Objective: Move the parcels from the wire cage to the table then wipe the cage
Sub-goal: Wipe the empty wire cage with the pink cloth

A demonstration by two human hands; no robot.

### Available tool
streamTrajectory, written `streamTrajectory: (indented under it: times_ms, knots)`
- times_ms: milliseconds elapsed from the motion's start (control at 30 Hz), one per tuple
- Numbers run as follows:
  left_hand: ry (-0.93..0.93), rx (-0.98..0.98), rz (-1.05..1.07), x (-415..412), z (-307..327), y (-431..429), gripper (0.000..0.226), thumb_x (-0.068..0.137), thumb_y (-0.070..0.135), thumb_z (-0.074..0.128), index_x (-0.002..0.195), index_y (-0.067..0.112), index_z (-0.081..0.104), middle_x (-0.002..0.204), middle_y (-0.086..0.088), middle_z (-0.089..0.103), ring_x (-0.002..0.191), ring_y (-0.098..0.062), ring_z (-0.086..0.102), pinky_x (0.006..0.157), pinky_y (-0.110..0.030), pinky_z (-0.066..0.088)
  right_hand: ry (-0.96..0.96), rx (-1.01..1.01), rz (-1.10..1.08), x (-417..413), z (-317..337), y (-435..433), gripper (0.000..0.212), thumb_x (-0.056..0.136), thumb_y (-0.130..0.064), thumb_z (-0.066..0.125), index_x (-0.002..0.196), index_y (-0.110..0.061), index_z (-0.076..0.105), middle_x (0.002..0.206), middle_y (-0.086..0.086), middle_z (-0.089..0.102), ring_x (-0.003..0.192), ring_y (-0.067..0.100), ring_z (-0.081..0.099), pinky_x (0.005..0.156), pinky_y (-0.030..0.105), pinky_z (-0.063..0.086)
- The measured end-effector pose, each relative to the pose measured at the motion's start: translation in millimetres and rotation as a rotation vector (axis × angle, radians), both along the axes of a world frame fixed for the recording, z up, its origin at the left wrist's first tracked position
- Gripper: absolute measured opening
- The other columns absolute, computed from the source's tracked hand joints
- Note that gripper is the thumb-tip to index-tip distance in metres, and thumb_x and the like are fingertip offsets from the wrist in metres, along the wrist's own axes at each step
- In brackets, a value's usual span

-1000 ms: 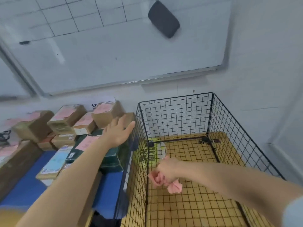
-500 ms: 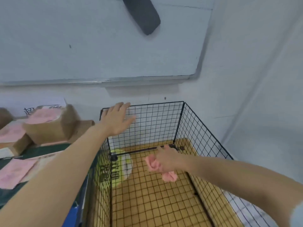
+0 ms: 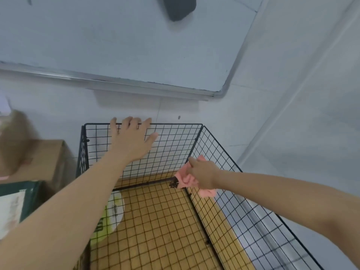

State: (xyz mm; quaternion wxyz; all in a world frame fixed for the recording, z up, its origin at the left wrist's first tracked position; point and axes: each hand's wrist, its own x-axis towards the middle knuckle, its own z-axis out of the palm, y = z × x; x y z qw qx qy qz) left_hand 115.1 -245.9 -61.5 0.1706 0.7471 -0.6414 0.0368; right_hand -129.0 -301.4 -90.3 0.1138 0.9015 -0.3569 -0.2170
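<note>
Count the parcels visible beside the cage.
3, all left of the wire cage: a blurred brown parcel at the frame's left edge, a cardboard box by the cage's back corner, a dark green box below it. More may sit out of frame.

The bench (image 3: pixel 155 221) is a yellow-brown wooden top, seen through black mesh. The wire cage (image 3: pixel 175 124) stands directly on it, close to the wall. A round white and yellow-green object (image 3: pixel 115 211) lies flat by the cage's left side. Left of the cage stand a brown box (image 3: pixel 44 158) and a dark green box (image 3: pixel 29 193); their support is hidden.
</note>
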Motion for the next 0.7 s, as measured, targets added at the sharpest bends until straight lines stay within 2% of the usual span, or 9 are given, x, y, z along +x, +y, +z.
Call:
streamTrajectory:
  times_ms: [200,333,500,700]
  knots:
    - [-0.042,-0.019,0.002,-1.3,-0.4,1.5,0.058,0.096,0.061,0.017,0.150,0.040,0.017,0.150,-0.002,0.031,0.140,-0.026,0.019,0.113,-0.057,-0.002,0.032,-0.043,0.051,7.1,1.5,-15.6,0.041,0.083,-0.018,0.065,0.123,-0.025,0.058,0.135,0.002,0.037,0.116,0.019,0.041,0.075,0.027,0.053]
    - [-0.056,0.006,-0.008,0.2,-1.8,-0.2,0.061,0.094,0.063,0.017,0.150,0.040,0.012,0.150,-0.002,0.029,0.141,-0.025,0.016,0.113,-0.058,-0.003,0.022,-0.040,0.072,12.4,-1.2,-23.6,0.045,0.084,-0.019,0.066,0.127,-0.021,0.055,0.136,0.004,0.038,0.119,0.020,0.041,0.074,0.023,0.046]
    - [-0.085,0.014,-0.014,3.6,-5.8,-2.6,0.063,0.093,0.065,0.016,0.151,0.040,0.008,0.152,-0.002,0.025,0.142,-0.026,0.012,0.112,-0.059,-0.004,0.022,-0.046,0.094,15.5,-4.8,-33.4,0.047,0.084,-0.026,0.067,0.129,-0.022,0.053,0.131,0.002,0.041,0.118,0.022,0.040,0.083,0.032,0.053]
    - [-0.087,-0.004,-0.014,4.0,-8.7,-4.6,0.064,0.092,0.066,0.015,0.151,0.042,0.008,0.152,0.000,0.024,0.142,-0.024,0.011,0.112,-0.058,-0.005,0.027,-0.037,0.117,15.1,-6.8,-41.4,0.053,0.084,-0.028,0.067,0.134,-0.024,0.050,0.132,0.002,0.042,0.119,0.021,0.040,0.086,0.031,0.049]
